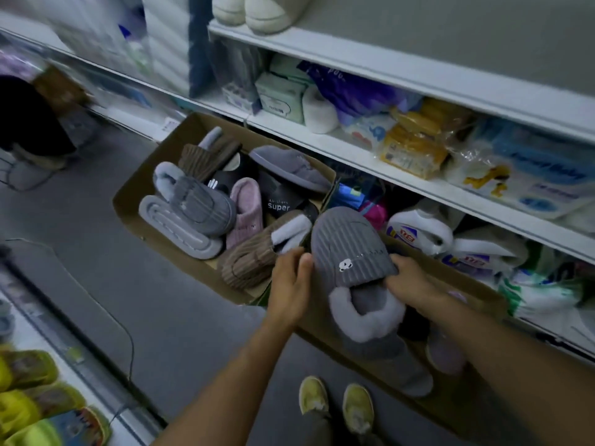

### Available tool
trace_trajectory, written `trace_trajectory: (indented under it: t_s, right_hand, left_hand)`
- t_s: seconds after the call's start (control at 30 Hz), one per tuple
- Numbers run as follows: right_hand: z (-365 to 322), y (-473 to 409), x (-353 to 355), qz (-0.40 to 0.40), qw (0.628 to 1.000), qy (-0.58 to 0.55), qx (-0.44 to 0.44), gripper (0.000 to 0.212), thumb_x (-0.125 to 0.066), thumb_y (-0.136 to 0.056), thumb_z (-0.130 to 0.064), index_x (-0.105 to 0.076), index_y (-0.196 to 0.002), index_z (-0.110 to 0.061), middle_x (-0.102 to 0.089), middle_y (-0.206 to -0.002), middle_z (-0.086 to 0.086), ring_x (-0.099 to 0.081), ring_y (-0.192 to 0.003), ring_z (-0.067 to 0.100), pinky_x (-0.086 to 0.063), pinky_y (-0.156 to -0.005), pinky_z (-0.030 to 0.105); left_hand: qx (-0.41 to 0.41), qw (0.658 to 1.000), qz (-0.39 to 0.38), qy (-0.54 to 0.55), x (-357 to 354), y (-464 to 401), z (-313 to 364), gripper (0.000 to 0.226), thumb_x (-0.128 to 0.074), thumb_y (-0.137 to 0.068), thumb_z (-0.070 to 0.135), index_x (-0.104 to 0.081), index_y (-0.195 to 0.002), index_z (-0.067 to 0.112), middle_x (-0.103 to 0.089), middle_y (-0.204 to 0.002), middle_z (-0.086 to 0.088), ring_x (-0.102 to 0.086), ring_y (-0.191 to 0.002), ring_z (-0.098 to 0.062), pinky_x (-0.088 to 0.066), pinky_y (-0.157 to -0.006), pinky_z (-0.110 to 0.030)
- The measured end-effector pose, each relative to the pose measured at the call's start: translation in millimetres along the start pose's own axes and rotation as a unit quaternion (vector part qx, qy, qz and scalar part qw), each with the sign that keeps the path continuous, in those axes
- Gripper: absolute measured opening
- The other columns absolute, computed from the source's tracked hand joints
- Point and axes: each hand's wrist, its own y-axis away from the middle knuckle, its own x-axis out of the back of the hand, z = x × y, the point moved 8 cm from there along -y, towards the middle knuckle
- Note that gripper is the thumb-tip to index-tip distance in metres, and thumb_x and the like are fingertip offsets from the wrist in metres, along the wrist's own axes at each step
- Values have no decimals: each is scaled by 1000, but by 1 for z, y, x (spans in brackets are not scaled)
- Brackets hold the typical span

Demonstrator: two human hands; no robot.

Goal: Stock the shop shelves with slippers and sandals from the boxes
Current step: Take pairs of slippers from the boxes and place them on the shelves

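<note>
both hands hold one grey slipper (352, 249) above the cardboard boxes on the floor. the left hand (289, 284) is curled against the slipper's left edge, thumb on the ribbed upper and fingers closed under the side. the right hand (410, 280) grips the other side, with the fingers tucked into the opening beneath the upper, just by the fluffy lining. the slipper's toe points away from the person, and a small white embroidered figure shows on the upper.

directly under it, in the near box (476, 284), lie another grey slipper (386, 352) and a pale purple one (446, 352). the far box (141, 185) is open and holds a jumble: a grey pair (193, 204) lying partly sole-up, a pink slipper (245, 207), a brown ribbed slipper (254, 255) at the near corner, a second brown one (206, 157) at the back, a flat grey slipper (289, 167) along the right wall and a black card printed "super" (279, 204).

white shelves (386, 69) run along the right, stocked with packets, rolls and bagged goods. a pair of cream shoes (257, 11) sits on the top shelf. at the lower left, yellow and green sandals (29, 400) lie on a low shelf. the person's feet in yellow-green shoes (335, 403) stand on the grey floor (96, 246).
</note>
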Motion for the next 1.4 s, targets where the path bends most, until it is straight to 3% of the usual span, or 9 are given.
trace_trajectory:
  t_s: [0.17, 0.3, 0.5, 0.63, 0.77, 0.93, 1.03, 1.23, 1.4]
  right_hand:
    - [-62, 1, 0, -35, 990, 94, 95, 18, -51, -86, -5, -64, -94, -15, -68, -88, 1, -61, -85, 14, -49, -72, 31]
    - [-108, -8, -18, -56, 979, 142, 133, 15, -52, -86, -9, -63, -92, -17, -69, -91, 1, -63, -89, 18, -52, -82, 38]
    - [-160, -52, -40, -11, 982, 160, 99, 16, -52, -85, -10, -62, -97, -13, -68, -93, 9, -63, -88, 25, -53, -84, 44]
    - [-186, -86, -60, 29, 986, 149, 62, 14, -51, -87, -9, -62, -97, -8, -67, -95, 14, -62, -91, 29, -51, -83, 42]
    - [-201, -113, -80, 52, 989, 136, 15, 15, -51, -89, -8, -62, -99, -7, -65, -98, 17, -60, -94, 31, -50, -84, 41]
    - [-207, -134, -94, 78, 988, 134, -27, 14, -51, -88, -7, -59, -99, -9, -63, -100, 16, -60, -94, 31, -43, -77, 33]
    - [-206, -138, -95, 90, 987, 131, -35, 12, -51, -87, -7, -55, -91, -17, -64, -97, 16, -57, -86, 27, -40, -73, 31]
    - [-203, -137, -84, 87, 975, 198, -48, 25, -52, -87, -11, -60, -110, -19, -67, -103, 14, -62, -92, 32, -51, -81, 40]
    - [-218, -138, -68, 45, 960, 274, -30, 39, -54, -86, -16, -59, -121, -33, -67, -112, 9, -62, -98, 30, -51, -81, 37]
  left_hand:
    - [192, 968, -3, 159, 48, -21, -26, 29, -43, -98, 43, -56, -118, 26, -60, -122, -6, -58, -111, -23, -45, -100, -46]
    - [204, 951, 1, 233, 82, -40, -30, 30, -46, -99, 34, -53, -123, 18, -62, -108, -6, -61, -98, -23, -53, -89, -39]
    - [148, 984, 7, 102, 163, -101, -58, 22, -53, -96, 23, -58, -115, 14, -62, -107, -7, -57, -93, -21, -48, -85, -39]
    - [157, 987, 15, -40, 225, -164, -101, 40, -55, -95, 27, -49, -132, 11, -55, -126, -5, -55, -109, -22, -49, -91, -38]
    - [108, 982, 34, -148, 274, -223, -126, 37, -58, -92, 19, -48, -127, 12, -46, -111, 7, -48, -88, -7, -41, -71, -23]
    - [61, 959, -97, -258, 274, -271, -148, 8, -61, -88, 19, -57, -91, 24, -57, -77, 9, -56, -70, -11, -41, -56, -21]
    - [21, 934, -136, -330, 268, -283, -148, 12, -60, -89, 29, -59, -97, 21, -58, -88, -1, -58, -80, -21, -49, -68, -31]
    - [37, 956, -202, -207, 257, -289, -141, 4, -56, -93, 10, -59, -95, 10, -60, -77, -2, -54, -65, -11, -42, -55, -19]
    - [13, 948, -244, -203, 259, -289, -117, 9, -56, -87, 7, -60, -95, 8, -66, -85, -15, -63, -80, -26, -55, -75, -39]
